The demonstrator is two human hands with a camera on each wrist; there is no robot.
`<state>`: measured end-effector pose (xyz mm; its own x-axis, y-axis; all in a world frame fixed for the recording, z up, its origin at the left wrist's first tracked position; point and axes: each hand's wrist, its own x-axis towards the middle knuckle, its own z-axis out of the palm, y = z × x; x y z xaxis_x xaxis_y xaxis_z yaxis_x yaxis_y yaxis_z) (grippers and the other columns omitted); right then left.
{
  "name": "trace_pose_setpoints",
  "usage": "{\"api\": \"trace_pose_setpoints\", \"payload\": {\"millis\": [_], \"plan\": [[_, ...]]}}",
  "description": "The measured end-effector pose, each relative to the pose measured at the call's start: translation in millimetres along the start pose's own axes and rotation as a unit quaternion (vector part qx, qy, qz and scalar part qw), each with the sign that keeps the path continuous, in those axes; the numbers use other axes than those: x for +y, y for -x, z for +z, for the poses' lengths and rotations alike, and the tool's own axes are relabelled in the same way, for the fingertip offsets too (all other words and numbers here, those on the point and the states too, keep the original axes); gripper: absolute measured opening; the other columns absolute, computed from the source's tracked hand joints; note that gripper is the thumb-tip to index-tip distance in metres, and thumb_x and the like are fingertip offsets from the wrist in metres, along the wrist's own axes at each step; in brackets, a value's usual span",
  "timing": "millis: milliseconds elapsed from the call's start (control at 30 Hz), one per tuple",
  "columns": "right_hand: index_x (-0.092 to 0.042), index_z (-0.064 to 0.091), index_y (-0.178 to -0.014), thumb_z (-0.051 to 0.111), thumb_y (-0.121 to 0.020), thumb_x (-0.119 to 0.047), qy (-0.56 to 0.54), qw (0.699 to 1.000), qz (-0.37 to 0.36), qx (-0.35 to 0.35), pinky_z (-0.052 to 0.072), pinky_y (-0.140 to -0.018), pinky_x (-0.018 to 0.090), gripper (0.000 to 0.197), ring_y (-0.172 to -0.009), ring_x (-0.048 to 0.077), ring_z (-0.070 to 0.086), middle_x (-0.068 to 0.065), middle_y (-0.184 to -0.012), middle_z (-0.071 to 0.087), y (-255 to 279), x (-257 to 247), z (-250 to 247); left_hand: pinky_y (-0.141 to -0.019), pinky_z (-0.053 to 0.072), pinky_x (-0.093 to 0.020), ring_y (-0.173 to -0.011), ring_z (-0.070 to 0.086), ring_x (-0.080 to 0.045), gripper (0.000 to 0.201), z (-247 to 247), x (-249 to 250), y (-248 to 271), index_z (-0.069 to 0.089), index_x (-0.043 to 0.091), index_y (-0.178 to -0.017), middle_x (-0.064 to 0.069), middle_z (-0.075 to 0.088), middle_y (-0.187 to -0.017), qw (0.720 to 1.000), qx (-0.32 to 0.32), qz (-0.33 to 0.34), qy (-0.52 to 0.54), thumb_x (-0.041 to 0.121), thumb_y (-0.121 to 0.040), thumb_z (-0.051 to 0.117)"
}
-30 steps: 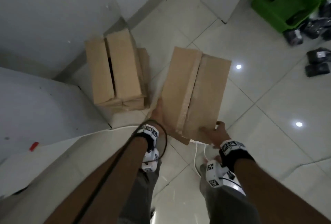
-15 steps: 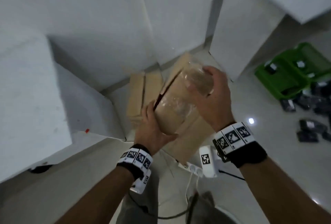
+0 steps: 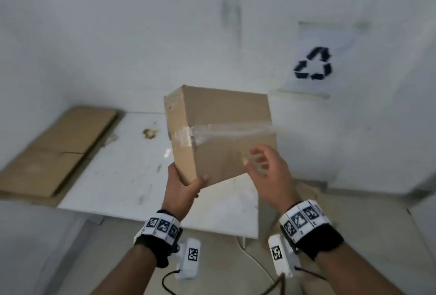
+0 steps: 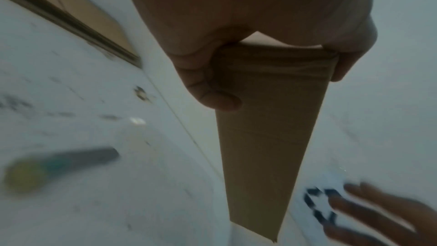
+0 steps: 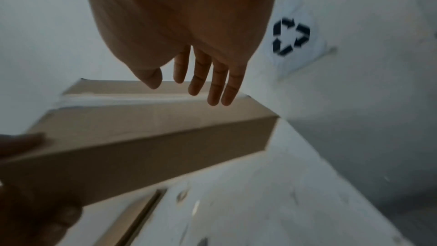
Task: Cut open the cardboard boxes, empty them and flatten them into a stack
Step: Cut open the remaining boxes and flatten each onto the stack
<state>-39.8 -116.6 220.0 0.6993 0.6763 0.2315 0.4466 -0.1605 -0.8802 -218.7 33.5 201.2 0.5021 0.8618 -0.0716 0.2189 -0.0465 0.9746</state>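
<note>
A closed brown cardboard box point(image 3: 221, 129), sealed with clear tape, hangs in the air over a white table point(image 3: 122, 172). My left hand point(image 3: 182, 187) grips its near lower corner, thumb on the front face; the left wrist view shows the box point(image 4: 267, 138) pinched between thumb and fingers. My right hand point(image 3: 264, 164) hovers in front of the box's right part with fingers straight and spread, holding nothing; in the right wrist view the right hand point(image 5: 201, 85) is above the box point(image 5: 146, 134), apart from it.
Flattened cardboard point(image 3: 56, 148) lies on the table's left side against the wall. A paper with a recycling symbol point(image 3: 313, 63) is stuck on the wall at right. A blurred knife-like tool with a yellow-green end point(image 4: 54, 169) lies on the table.
The box has come up from the floor stack to above the table. The view swung from the floor to the wall and table. My right hand has come off the box.
</note>
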Motion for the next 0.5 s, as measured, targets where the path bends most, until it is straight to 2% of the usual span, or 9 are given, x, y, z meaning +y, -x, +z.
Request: {"api": "trace_pose_setpoints", "payload": {"millis": [67,133,233,300,367,433,500], "plan": [[-0.029,0.061,-0.11,0.069,-0.092,-0.036,0.007,0.999,0.034,-0.02,0.056,-0.079,0.033,0.02,-0.092,0.005,0.063,-0.018,-0.106,0.065,-17,5,62,-0.057,0.053,-0.035,-0.07,0.061,-0.025,0.092,-63,-11,-33,0.043,0.01,-0.124,-0.016,0.061,-0.107,0.999,0.034,-0.038,0.016,0.056,-0.051,0.076],[-0.029,0.062,-0.103,0.069,-0.093,-0.036,0.012,0.995,0.083,-0.049,0.056,-0.077,0.034,0.014,-0.082,0.006,0.064,-0.016,-0.098,0.066,-27,14,118,-0.057,0.053,-0.039,-0.065,0.06,-0.027,0.093,-119,-28,-62,0.044,0.006,-0.124,-0.02,0.061,-0.105,0.995,0.055,-0.082,0.021,0.057,-0.052,0.075],[-0.026,0.062,-0.104,0.068,-0.093,-0.038,0.05,0.979,0.152,-0.123,0.055,-0.078,0.034,0.018,-0.075,0.008,0.064,-0.011,-0.092,0.067,-35,32,188,-0.059,0.054,-0.04,-0.061,0.06,-0.028,0.095,-186,-56,-97,0.047,0.004,-0.125,-0.02,0.061,-0.099,0.985,0.089,-0.146,0.034,0.059,-0.052,0.074],[-0.027,0.059,-0.12,0.065,-0.093,-0.045,0.098,0.953,0.189,-0.217,0.054,-0.083,0.032,0.032,-0.087,0.012,0.065,-0.005,-0.099,0.067,-36,42,230,-0.058,0.054,-0.039,-0.06,0.06,-0.027,0.095,-217,-74,-115,0.048,0.004,-0.124,-0.019,0.061,-0.095,0.975,0.105,-0.192,0.04,0.061,-0.052,0.073],[-0.033,0.046,-0.144,0.06,-0.095,-0.051,0.142,0.921,0.2,-0.302,0.049,-0.094,0.031,0.054,-0.11,0.019,0.062,0.004,-0.121,0.062,-37,53,272,-0.053,0.052,-0.037,-0.058,0.059,-0.027,0.095,-239,-93,-134,0.048,0.003,-0.123,-0.018,0.058,-0.09,0.963,0.112,-0.241,0.054,0.062,-0.051,0.072],[-0.04,0.024,-0.156,0.055,-0.096,-0.058,0.183,0.894,0.199,-0.357,0.043,-0.107,0.034,0.07,-0.13,0.027,0.05,0.013,-0.147,0.041,-41,61,313,-0.048,0.048,-0.033,-0.055,0.058,-0.025,0.091,-254,-113,-151,0.05,0.003,-0.121,-0.016,0.055,-0.087,0.95,0.105,-0.285,0.077,0.062,-0.055,0.07],[-0.042,0.015,-0.158,0.052,-0.093,-0.066,0.243,0.864,0.202,-0.391,0.043,-0.107,0.04,0.078,-0.136,0.036,0.04,0.014,-0.156,0.019,-46,66,345,-0.049,0.043,-0.029,-0.054,0.055,-0.023,0.069,-263,-130,-164,0.054,0.006,-0.115,-0.014,0.052,-0.083,0.937,0.094,-0.325,0.091,0.06,-0.073,0.065]]}}
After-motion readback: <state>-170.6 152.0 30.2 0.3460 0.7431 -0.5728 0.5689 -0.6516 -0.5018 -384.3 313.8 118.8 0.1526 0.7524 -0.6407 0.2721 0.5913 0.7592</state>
